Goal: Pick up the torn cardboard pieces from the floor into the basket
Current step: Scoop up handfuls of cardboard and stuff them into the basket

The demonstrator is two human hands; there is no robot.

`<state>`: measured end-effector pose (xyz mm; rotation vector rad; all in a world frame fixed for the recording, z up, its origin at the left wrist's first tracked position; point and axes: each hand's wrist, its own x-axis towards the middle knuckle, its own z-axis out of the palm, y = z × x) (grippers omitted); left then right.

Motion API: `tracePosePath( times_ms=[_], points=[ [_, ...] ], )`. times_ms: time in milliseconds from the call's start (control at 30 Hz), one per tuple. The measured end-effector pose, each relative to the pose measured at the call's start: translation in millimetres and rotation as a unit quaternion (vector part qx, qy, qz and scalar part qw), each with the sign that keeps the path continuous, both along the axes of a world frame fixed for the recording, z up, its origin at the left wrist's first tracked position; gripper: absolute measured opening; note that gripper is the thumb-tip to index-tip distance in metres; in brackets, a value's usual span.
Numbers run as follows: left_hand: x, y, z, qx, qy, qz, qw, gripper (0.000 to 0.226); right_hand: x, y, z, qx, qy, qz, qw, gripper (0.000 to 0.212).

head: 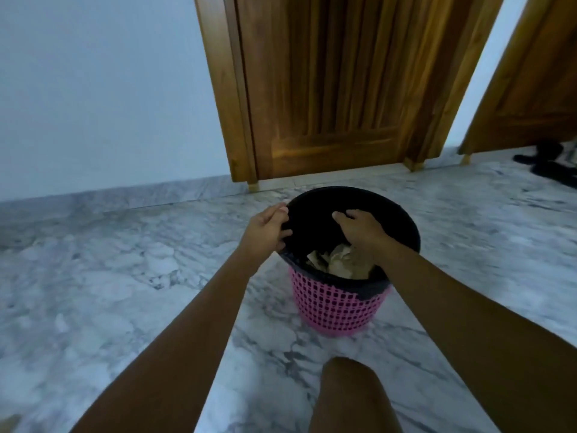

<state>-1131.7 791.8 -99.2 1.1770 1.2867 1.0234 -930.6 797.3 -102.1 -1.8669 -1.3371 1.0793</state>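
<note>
Cardboard pieces [340, 264] in basket [337, 307] beneath right hand [362, 229], grasp unclear; left hand [265, 228] clasping rim [390, 205]

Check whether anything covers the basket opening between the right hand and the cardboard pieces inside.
Nothing visible does. The basket has no lid; the right hand hangs in its mouth, directly above the cardboard pieces. The left hand grips the black liner at the rim, aside.

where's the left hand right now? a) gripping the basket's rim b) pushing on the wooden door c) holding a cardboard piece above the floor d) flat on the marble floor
a: the left hand has its fingers curled over the left side of the rim of the basket.
</note>
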Motion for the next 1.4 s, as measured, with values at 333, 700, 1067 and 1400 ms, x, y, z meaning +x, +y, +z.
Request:
tracePosePath(
  times_ms=[333, 700, 1067, 1400],
  points=[
    [-276.0, -157.5, -26.6, -0.031, 0.160, 0.217, 0.963, 0.024, -309.5, -65.0, -25.7, 0.065, -0.095, 0.414, 0.903, 0.024],
    [-428.3, -442.4, -140.2, -0.216, 0.248, 0.340, 0.881, 0.012, -503.2, -272.4, -141.3, 0.013, -0.167, 0.685, 0.709, 0.021],
    [-437.5, -565.2, -227.9, -0.332, 0.340, 0.155, 0.866, 0.038, -574.3, -369.8, -213.8, 0.033, -0.285, 0.736, 0.613, 0.044],
    [-421.0, -589.6, -335.7, -0.236, 0.386, 0.178, 0.874, 0.021, -610.6, -417.7, -318.3, 0.251, -0.340, 0.769, 0.479, 0.054]
  ],
)
